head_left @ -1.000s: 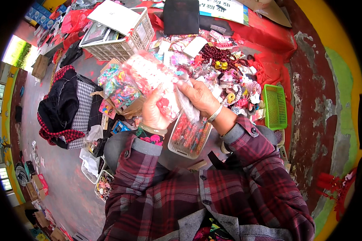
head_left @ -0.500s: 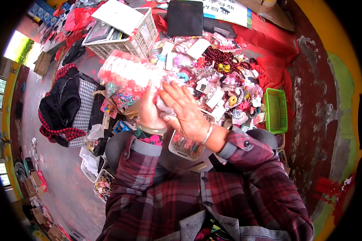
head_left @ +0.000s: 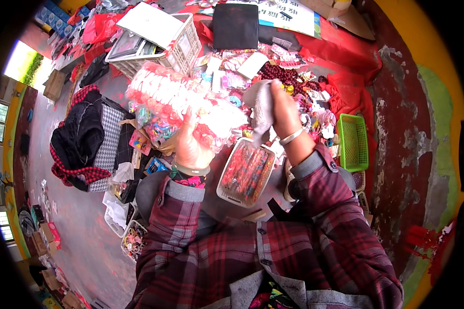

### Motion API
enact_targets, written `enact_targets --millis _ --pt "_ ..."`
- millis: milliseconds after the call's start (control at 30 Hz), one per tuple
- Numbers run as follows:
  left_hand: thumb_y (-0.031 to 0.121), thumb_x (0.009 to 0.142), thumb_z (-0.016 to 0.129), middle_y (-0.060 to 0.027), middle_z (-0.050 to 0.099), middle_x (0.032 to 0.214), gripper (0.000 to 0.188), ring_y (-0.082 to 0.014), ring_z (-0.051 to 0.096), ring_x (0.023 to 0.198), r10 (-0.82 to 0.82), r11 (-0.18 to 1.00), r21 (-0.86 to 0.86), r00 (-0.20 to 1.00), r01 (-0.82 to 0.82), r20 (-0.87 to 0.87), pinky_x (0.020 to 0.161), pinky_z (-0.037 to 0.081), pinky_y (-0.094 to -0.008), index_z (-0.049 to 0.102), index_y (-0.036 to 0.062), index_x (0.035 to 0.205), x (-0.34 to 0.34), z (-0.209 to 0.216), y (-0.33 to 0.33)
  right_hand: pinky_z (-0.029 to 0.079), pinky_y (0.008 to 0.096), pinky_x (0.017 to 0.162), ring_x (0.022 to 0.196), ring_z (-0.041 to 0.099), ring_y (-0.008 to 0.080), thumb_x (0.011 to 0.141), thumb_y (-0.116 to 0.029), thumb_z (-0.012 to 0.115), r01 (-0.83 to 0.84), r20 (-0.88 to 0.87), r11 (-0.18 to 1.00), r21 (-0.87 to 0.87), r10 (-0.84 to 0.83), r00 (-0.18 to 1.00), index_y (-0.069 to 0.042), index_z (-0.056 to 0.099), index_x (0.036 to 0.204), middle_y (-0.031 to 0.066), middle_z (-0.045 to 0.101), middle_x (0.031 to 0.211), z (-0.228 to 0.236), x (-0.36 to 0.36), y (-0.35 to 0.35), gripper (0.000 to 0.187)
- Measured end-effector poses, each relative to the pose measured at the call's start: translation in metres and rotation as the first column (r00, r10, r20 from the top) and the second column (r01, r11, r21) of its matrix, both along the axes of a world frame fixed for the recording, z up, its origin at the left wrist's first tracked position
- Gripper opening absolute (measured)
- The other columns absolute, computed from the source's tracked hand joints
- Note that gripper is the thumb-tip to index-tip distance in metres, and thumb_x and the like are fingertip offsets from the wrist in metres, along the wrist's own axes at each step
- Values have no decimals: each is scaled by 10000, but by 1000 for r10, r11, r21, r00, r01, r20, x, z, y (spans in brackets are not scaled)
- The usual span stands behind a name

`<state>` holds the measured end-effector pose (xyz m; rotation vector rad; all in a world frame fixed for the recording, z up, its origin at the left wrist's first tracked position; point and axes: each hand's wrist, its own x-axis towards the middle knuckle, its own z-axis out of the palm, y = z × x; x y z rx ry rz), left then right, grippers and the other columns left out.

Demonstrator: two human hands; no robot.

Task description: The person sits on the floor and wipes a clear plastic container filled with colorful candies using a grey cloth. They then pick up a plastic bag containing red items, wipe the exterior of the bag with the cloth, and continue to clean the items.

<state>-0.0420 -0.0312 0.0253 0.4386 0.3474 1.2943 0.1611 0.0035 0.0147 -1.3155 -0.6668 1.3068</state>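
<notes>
A long pink-and-white frilly bundle (head_left: 162, 92), bright with glare, lies across my left hand (head_left: 192, 143). Its near end rests on the palm and the thumb stands up beside it; most of the fingers are hidden beneath. My right hand (head_left: 287, 112) is closed around a grey cloth (head_left: 262, 105) that hangs toward the left, apart from the bundle. Below and between both wrists stands a small white basket (head_left: 220, 189) filled with red, patterned packets.
Packaged trinkets and dark red beads (head_left: 286, 76) cover the area ahead. A white crate (head_left: 186, 51) with flat items stands at the far left, a green basket (head_left: 353, 143) at right. Black clothing (head_left: 80, 136) lies left. More small baskets (head_left: 134, 239) sit by my left side.
My right hand has moved from against the left hand out to the right, taking the grey cloth with it. The bundle's near end and the basket below now show more fully.
</notes>
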Motion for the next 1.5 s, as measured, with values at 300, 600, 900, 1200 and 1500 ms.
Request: enact_targets --millis 300,600,900,1200,1500 --pt "314 943 503 -119 539 1240 456 -262 514 1149 138 990 10 983 -138 -119 996 394 -422 452 11 1280 10 -6 2 324 346 1064 1313 366 294 964 -408 435 -389 266 852 350 308 913 58 357 1353 245 383 1384 -3 -57 -37 613" --pt "287 957 488 -117 532 1249 444 -237 511 1150 39 999 -19 999 -40 -38 993 396 -400 430 0 1290 16 -12 -7 449 406 802 921 567 369 852 -130 599 -381 657 771 510 -63 751 -2 451 1253 220 559 996 -6 -53 -47 447" --pt "314 956 484 -117 537 1229 451 -241 517 1135 -5 1000 -16 1000 5 -20 994 400 -399 437 1 1278 22 -11 -8 483 358 727 780 610 303 914 -150 541 -244 568 866 437 -55 821 -44 529 1128 147 618 832 -16 -48 -40 239" --pt "346 968 444 -128 550 1213 458 -249 532 1123 39 999 0 998 -39 -53 977 419 -400 450 -7 1259 16 -4 -3 477 380 806 943 622 324 865 -270 639 -451 591 791 413 144 794 -36 371 1341 239 596 1070 -10 -46 -45 594" --pt "304 958 488 -115 534 1243 434 -248 508 1163 -45 999 -25 999 44 -21 1012 393 -412 437 16 1278 17 -8 -7 461 463 558 665 598 420 885 -209 593 -307 742 847 434 -143 655 -32 511 1062 225 610 751 -8 -47 -44 264"
